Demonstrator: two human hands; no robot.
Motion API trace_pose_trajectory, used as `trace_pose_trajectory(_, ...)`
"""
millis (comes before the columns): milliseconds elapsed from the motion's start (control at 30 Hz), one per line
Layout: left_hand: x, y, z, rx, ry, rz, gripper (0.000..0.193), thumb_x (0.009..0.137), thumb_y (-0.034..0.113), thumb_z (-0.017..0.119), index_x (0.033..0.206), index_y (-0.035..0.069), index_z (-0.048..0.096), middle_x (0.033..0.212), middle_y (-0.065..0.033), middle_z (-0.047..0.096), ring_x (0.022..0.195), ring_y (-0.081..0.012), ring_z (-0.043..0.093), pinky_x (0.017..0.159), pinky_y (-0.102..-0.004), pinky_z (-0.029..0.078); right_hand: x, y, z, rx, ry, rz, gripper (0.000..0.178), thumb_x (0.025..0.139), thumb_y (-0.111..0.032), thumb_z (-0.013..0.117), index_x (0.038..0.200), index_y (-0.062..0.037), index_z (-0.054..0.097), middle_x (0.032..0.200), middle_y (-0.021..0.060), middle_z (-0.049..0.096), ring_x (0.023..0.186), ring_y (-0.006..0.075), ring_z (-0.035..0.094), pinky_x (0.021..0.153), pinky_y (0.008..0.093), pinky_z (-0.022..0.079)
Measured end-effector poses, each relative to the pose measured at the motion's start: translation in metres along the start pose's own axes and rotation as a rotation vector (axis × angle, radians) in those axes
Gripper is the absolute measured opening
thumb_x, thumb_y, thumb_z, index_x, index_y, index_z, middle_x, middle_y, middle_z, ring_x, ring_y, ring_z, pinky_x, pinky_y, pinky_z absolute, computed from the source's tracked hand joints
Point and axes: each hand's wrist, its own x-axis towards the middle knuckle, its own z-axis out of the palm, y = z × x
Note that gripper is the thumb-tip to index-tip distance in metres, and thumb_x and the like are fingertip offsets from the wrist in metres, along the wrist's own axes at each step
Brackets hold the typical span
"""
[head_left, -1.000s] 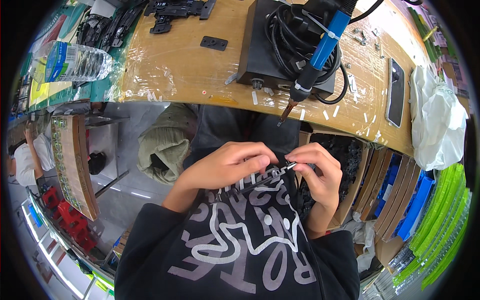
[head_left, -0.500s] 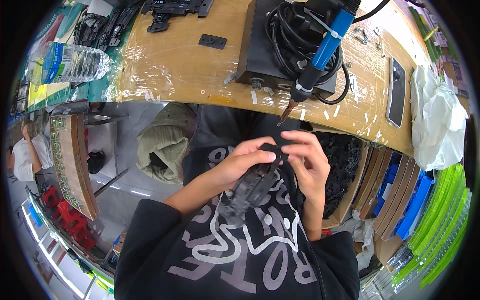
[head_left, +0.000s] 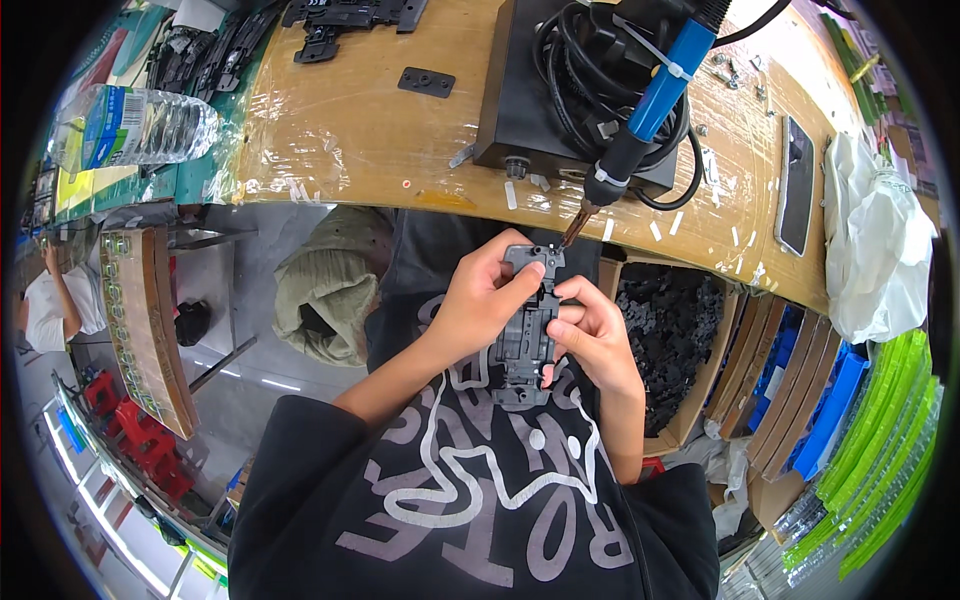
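Observation:
A long black plastic part [head_left: 524, 338] with raised ribs and small holes is held upright in front of my chest. My left hand [head_left: 490, 295] grips its upper end, thumb pressed on the face. Around the right side of the part, my right hand [head_left: 597, 338] is closed with its fingers at the edge. Just above the part's top right corner is the tip of a soldering iron [head_left: 650, 110] with a blue handle, which slants down over the table edge. Whether the tip touches the part I cannot tell.
On the brown table [head_left: 340, 130] stand a black box [head_left: 500, 130] with coiled cable, a flat black plate [head_left: 426, 82] and a phone [head_left: 793, 185]. A water bottle [head_left: 135, 125] lies at left. Below right, a carton [head_left: 680, 425] holds many black parts.
The black part has been turned from a blurred slant to upright, its ribbed face showing. Both hands have shifted: the left up toward the iron tip, the right down along the part's side.

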Motion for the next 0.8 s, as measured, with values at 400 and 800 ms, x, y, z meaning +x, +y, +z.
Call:
trace_pose_trajectory(400,0.001,0.010,0.004,0.009,-0.014,-0.026,0.009,0.080,0.006,0.050,0.084,-0.001,0.046,0.071,-0.0001,0.052,0.063,-0.0026,0.048,0.054,-0.0182,0.040,-0.003,-0.003,0.003,0.015,0.004,-0.043,0.021,0.080,0.000,0.049,0.097,-0.0002,0.036,0.076,0.0147,0.058,0.049,0.0188,0.057,0.043,0.0248,0.048)
trace_pose_trajectory(800,0.002,0.009,0.004,0.091,0.011,0.026,0.009,0.079,0.005,0.049,0.085,-0.001,0.047,0.070,-0.0008,0.053,0.063,-0.0029,0.048,0.054,-0.0189,0.041,-0.001,-0.003,0.000,0.054,0.012,0.022,0.024,0.080,-0.001,0.049,0.099,-0.0009,0.035,0.063,0.0107,0.055,0.044,0.0198,0.056,0.039,0.0255,0.045)
